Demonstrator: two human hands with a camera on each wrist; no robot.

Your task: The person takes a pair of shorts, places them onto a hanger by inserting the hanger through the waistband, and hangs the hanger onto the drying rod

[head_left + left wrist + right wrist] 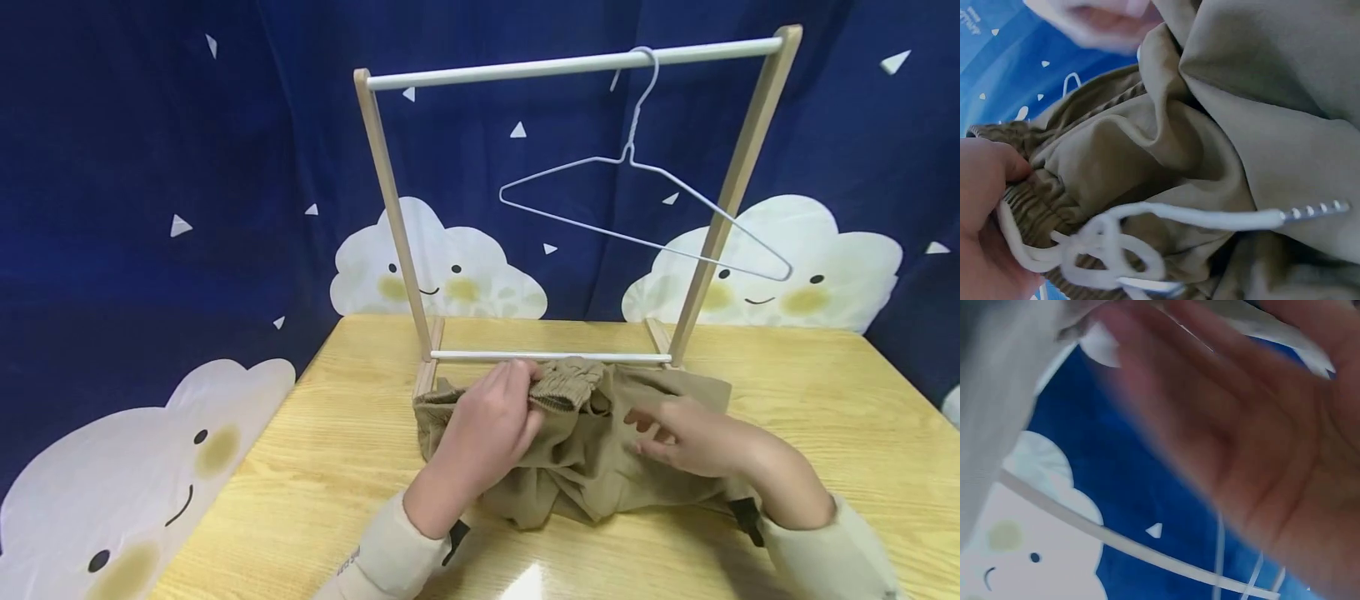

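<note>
Khaki pants [558, 471] lie bunched on the table, with a ribbed elastic waistband [567, 385] lifted at the far side. My left hand [489, 425] grips that waistband; in the left wrist view its thumb and fingers pinch the gathered edge. A white drawstring [1204, 215], knotted in a bow and ending in a metal tip, hangs beside the left hand [985, 212]. My right hand [686, 437] hovers over the right part of the pants, fingers loosely bent and holding nothing. In the right wrist view this hand [1241, 437] is blurred.
Behind the pants stands a small clothes rack with wooden posts [742, 175] and a white top rail [525, 70]. A white wire hanger [577, 221] hangs from the rail, right of centre. Wooden tabletop [330, 433] surrounds the pants. A dark blue cloud-print curtain [465, 33] covers the back.
</note>
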